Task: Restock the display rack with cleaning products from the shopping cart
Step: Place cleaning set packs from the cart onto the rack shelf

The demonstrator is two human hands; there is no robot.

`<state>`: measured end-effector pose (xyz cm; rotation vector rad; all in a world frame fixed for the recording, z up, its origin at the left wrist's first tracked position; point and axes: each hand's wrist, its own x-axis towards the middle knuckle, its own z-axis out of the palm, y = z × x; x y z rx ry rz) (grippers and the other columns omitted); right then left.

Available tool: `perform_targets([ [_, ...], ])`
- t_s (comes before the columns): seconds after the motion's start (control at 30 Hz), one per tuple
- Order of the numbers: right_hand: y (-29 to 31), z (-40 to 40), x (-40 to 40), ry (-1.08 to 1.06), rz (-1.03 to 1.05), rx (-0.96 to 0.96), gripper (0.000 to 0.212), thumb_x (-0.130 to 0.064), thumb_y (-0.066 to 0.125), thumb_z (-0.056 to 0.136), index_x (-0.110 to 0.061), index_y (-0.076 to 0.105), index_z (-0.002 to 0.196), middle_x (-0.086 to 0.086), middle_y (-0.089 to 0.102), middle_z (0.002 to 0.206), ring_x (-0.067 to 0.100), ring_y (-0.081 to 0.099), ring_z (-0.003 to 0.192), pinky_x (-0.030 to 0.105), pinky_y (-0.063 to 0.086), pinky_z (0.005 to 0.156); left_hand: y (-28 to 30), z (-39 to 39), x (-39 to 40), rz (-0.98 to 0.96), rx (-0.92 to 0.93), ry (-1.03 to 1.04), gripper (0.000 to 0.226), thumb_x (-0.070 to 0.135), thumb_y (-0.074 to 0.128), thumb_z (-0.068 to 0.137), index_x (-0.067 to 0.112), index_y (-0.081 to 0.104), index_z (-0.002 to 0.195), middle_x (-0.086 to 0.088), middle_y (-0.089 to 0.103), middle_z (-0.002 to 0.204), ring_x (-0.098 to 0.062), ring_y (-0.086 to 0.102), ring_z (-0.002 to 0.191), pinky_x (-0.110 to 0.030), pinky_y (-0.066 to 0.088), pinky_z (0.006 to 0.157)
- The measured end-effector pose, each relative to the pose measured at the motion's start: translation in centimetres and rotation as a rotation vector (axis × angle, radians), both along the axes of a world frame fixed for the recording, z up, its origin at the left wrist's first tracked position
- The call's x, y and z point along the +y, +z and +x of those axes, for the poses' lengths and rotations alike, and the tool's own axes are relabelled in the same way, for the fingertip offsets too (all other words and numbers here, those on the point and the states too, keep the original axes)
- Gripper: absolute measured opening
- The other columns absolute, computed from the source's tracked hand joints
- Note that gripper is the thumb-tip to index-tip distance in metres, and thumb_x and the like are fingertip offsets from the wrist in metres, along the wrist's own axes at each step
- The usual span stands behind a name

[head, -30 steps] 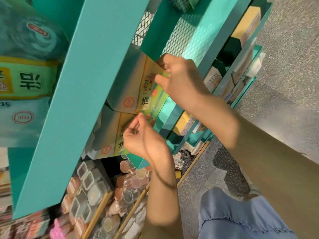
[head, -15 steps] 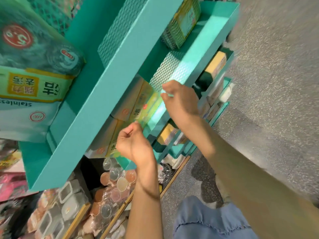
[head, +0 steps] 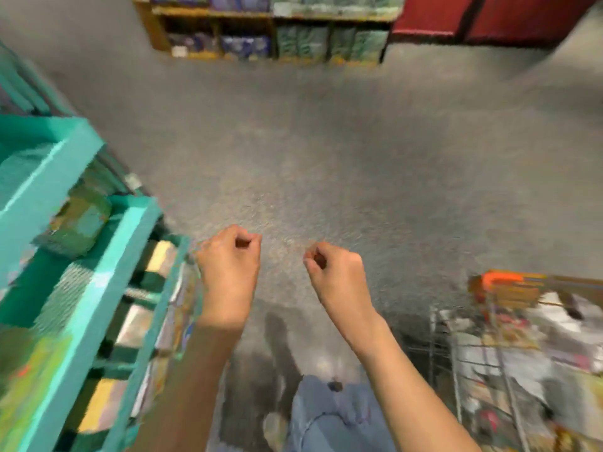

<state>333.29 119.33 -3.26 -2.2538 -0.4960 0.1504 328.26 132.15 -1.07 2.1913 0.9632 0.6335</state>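
Both hands hang over bare floor with nothing in them. The left hand has its fingers curled loosely in toward the thumb, and the right hand is curled the same way, thumb and fingertips nearly meeting; neither holds a product. They sit side by side, apart from each other, with the left just off the front edge of the display rack at 9 o'clock.

That empty, half-closed pose between rack and cart suggests a return trip for more stock. The shopping cart stands at 4 o'clock from the right hand, its wire basket holding blurred packaged goods under an orange handle; what the packages are cannot be made out. The rack's teal tiers already carry boxed and bagged cleaning products, though motion blur hides how full each tier is.

Room is generous: the speckled floor lies open toward 12 o'clock as far as a wooden shelf unit. The cart's near rim is the edge to clear when reaching in.
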Motion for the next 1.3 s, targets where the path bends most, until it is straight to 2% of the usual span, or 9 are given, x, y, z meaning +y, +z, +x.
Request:
perform_targets([
  [0.1, 1.1, 2.9, -6.5, -0.177, -0.011, -0.068, 0.010, -0.005, 0.061, 0.077, -0.008, 0.061, 0.068, 0.008, 0.064, 0.063, 0.028, 0.054, 0.057, 0.031, 0.033, 0.059, 1.7, 4.8, -5.1, 0.025, -0.015, -0.213, 0.007, 0.004, 0.069, 0.078, 0.003, 0.069, 0.070, -0.014, 0.069, 0.072, -0.026, 0.062, 0.068, -0.027, 0.034, 0.064],
  [0.4, 0.2, 3.9, -25.5, -0.624, -0.144, 0.052, 0.011, -0.012, 0.057, 0.087, -0.007, 0.065, 0.081, 0.016, 0.068, 0.079, 0.034, 0.061, 0.079, 0.038, 0.035, 0.069, 3.1, 13.5, -22.5, -0.042, -0.038, -0.766, 0.011, -0.001, 0.067, 0.079, 0.002, 0.067, 0.069, -0.005, 0.060, 0.064, -0.003, 0.046, 0.054, 0.002, 0.031, 0.058],
  [0.6, -1.3, 1.4, -32.0, -0.947, -0.083, 0.135, 0.018, -0.015, 0.056, 0.088, -0.019, 0.057, 0.071, 0.012, 0.067, 0.075, 0.030, 0.060, 0.076, 0.033, 0.029, 0.061, 1.8, 16.8, -31.7, -0.051, 0.091, -1.048, 0.005, 0.000, 0.065, 0.080, -0.002, 0.069, 0.078, -0.016, 0.070, 0.079, -0.023, 0.062, 0.071, -0.014, 0.029, 0.059],
  [0.7, -2.0, 0.2, -33.8, -1.067, -0.060, 0.185, 0.018, -0.019, 0.053, 0.091, -0.017, 0.058, 0.075, 0.011, 0.064, 0.074, 0.027, 0.059, 0.074, 0.032, 0.031, 0.061, 0.8, 18.2, -35.8, -0.101, 0.140, -1.174, 0.004, -0.001, 0.065, 0.079, -0.002, 0.068, 0.079, -0.018, 0.069, 0.078, -0.025, 0.064, 0.071, -0.023, 0.039, 0.068],
  [0.83, -2.3, -1.6, -37.3, -1.302, -0.052, 0.268, 0.016, -0.018, 0.054, 0.092, -0.017, 0.053, 0.076, 0.004, 0.057, 0.069, 0.025, 0.057, 0.071, 0.030, 0.030, 0.059, -0.2, 19.3, -40.8, -0.158, 0.209, -1.393, 0.005, 0.002, 0.063, 0.083, 0.005, 0.065, 0.080, -0.006, 0.062, 0.070, -0.002, 0.052, 0.051, -0.003, 0.037, 0.054],
  [0.97, -3.0, -2.9, -39.9, -1.586, 0.014, 0.254, 0.014, -0.010, 0.057, 0.086, -0.004, 0.064, 0.076, 0.013, 0.065, 0.070, 0.025, 0.059, 0.068, 0.033, 0.034, 0.060, -2.9, 21.5, -44.2, -0.177, 0.268, -1.540, 0.013, 0.003, 0.065, 0.083, 0.012, 0.059, 0.075, 0.006, 0.054, 0.064, -0.008, 0.050, 0.059, -0.006, 0.035, 0.053],
  [1.13, -6.3, -3.0, -43.4, -1.802, 0.181, 0.327, 0.030, -0.011, 0.055, 0.086, -0.018, 0.048, 0.057, 0.012, 0.059, 0.061, 0.028, 0.057, 0.060, 0.037, 0.047, 0.056, -7.6, 22.8, -48.9, -0.146, 0.363, -1.672, 0.007, 0.007, 0.061, 0.085, 0.010, 0.060, 0.079, 0.005, 0.055, 0.068, -0.008, 0.050, 0.062, -0.003, 0.035, 0.051],
  [1.2, -7.7, -2.5, -44.6, -1.877, 0.231, 0.384, 0.035, -0.009, 0.054, 0.085, -0.021, 0.043, 0.055, 0.008, 0.057, 0.061, 0.024, 0.054, 0.060, 0.030, 0.042, 0.056, -9.4, 22.7, -50.8, -0.108, 0.426, -1.730, 0.008, 0.010, 0.058, 0.087, 0.008, 0.060, 0.080, 0.000, 0.056, 0.070, -0.011, 0.050, 0.063, -0.007, 0.034, 0.048],
  [1.3, -11.6, -1.6, -47.3, -1.923, 0.317, 0.484, 0.030, -0.007, 0.051, 0.083, -0.011, 0.043, 0.055, 0.024, 0.061, 0.068, 0.029, 0.058, 0.062, 0.033, 0.044, 0.057, -12.6, 22.9, -54.0, 0.010, 0.570, -1.782, 0.017, 0.012, 0.052, 0.090, 0.004, 0.061, 0.078, -0.006, 0.058, 0.073, -0.023, 0.053, 0.070, -0.026, 0.031, 0.054],
])
